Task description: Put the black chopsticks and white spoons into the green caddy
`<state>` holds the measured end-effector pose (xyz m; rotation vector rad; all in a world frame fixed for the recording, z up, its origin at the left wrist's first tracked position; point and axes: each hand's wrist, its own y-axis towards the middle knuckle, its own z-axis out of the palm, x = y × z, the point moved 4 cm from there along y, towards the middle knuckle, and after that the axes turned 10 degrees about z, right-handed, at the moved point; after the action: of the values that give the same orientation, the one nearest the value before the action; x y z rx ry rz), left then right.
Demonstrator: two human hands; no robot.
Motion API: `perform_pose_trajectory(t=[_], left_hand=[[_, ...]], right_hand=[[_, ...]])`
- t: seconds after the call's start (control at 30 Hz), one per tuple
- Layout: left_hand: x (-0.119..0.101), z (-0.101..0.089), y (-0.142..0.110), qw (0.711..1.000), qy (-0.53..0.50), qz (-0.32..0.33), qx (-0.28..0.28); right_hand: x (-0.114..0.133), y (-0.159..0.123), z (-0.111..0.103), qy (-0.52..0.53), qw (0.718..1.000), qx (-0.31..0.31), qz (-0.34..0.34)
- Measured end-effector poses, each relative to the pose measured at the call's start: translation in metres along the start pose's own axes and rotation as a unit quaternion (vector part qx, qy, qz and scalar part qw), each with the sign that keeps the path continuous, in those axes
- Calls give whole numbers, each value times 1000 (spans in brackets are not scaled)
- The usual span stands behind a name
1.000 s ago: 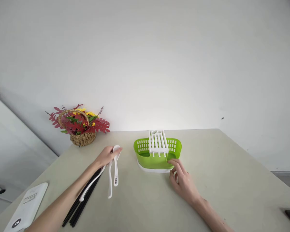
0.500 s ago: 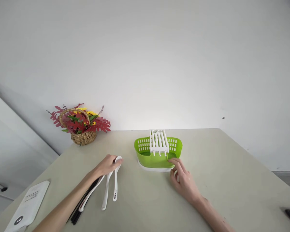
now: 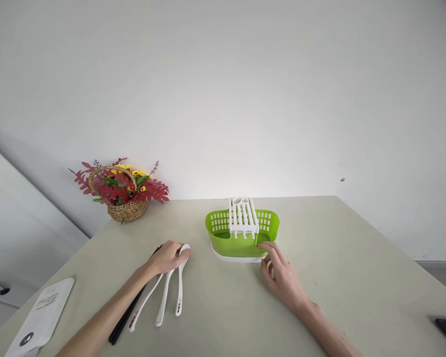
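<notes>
So the left hand (image 3: pixel 168 258) has three white spoons (image 3: pixel 180 292) pinched near their bowls, left of the green basket (image 3: pixel 241 246); the right hand's (image 3: pixel 284 282) loosely bent fingers touch its front. White rack's (image 3: pixel 244 229) already on top. Spoons and black sticks (image 3: pixel 122 322) sit outside, can't see fully inside.

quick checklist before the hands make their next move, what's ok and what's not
1. Left hand at the upper ends of the white utensils: ok
2. Firm grip on all three: cannot tell, fingers cover the upper ends
3. Right hand at the near right side of the green basket: ok
4. White rack across the basket: ok
5. Black sticks in full view: not ok, left arm and hand hide part
</notes>
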<state>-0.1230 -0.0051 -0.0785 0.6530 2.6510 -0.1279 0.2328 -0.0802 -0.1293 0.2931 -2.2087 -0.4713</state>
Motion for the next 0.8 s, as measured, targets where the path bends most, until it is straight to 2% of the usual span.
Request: perform_pose_trajectory(t=[0.3, 0.5, 0.8], left_hand=[[-6, 3, -5, 999, 26, 21, -15], [-14, 2, -7, 996, 47, 65, -36], [-18, -1, -10, 995, 65, 62, -46]], right_hand=[[1, 0, -1, -5, 1000, -3, 6], [2, 0, -2, -7, 1000, -10, -1], [-1, -1, 0, -2, 1000, 3, 11]])
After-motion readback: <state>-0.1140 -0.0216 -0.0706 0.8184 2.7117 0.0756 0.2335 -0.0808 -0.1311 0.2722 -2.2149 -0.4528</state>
